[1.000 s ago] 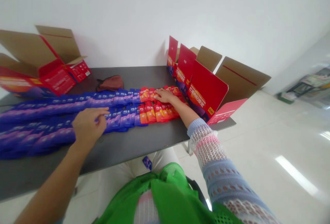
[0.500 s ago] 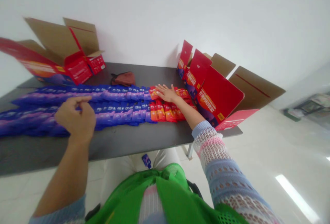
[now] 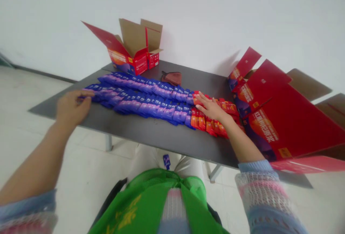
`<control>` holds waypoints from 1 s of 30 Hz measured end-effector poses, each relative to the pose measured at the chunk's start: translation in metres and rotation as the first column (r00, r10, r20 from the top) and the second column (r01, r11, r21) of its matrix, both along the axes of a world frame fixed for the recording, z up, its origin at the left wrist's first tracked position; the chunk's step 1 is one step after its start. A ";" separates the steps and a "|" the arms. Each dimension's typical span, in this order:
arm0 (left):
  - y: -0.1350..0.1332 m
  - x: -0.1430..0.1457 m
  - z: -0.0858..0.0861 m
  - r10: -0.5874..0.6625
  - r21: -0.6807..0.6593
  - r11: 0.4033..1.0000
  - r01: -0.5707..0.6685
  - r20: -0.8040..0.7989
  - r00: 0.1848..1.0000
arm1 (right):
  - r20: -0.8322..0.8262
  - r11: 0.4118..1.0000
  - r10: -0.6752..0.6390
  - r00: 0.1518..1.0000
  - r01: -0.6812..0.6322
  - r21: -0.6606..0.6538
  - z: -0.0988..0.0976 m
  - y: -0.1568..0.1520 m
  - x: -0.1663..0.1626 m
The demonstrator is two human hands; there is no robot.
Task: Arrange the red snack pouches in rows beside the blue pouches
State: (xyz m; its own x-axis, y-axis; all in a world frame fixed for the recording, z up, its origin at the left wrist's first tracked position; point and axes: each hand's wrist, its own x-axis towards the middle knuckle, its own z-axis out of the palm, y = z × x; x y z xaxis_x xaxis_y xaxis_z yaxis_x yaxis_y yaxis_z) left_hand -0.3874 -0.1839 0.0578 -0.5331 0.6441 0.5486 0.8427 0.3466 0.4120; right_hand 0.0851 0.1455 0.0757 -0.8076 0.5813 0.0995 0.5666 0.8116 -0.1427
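Observation:
Two long rows of overlapping sachets lie on a dark grey table (image 3: 151,133): blue-purple sachets (image 3: 140,101) over most of the length, red-orange sachets (image 3: 208,121) at the right end. My right hand (image 3: 211,107) lies flat with spread fingers on the red-orange sachets. At the left end of the rows my left hand (image 3: 70,107) has its fingers curled in a pinch at the edge of a blue-purple sachet; whether it grips that sachet is hard to make out.
An open red carton (image 3: 136,52) stands at the table's far left corner. A large open red carton (image 3: 280,122) with flaps out stands at the right end. A small brown pouch (image 3: 172,78) lies near the back edge. White wall behind, pale floor around.
My left hand has slid left along the blue-purple rows to their left end. My right hand has stayed on the red-orange sachets. My view has swung left.

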 end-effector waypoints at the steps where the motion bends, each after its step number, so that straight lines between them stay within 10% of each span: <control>1: -0.005 -0.007 -0.007 -0.035 -0.011 0.999 0.035 -0.004 0.999 | -0.018 0.998 0.043 0.999 -0.042 0.056 0.001 -0.010 0.002; 8: 0.004 0.019 -0.049 -0.100 -0.266 0.963 0.037 -0.228 0.968 | -0.316 0.878 0.371 0.873 -0.219 0.425 -0.012 -0.076 0.008; 15: 0.040 0.025 -0.047 -0.177 -0.273 0.956 0.110 -0.234 0.956 | -0.387 0.830 0.408 0.827 -0.161 0.534 -0.021 -0.107 0.001; 23: 0.026 0.009 -0.053 0.110 -0.062 0.991 -0.118 -0.124 0.986 | -0.349 0.795 0.422 0.837 -0.157 0.586 -0.020 -0.122 -0.008; 30: 0.007 -0.073 -0.049 0.383 0.017 0.921 -0.389 0.128 0.915 | -0.290 0.780 0.485 0.825 -0.258 0.571 -0.018 -0.127 -0.025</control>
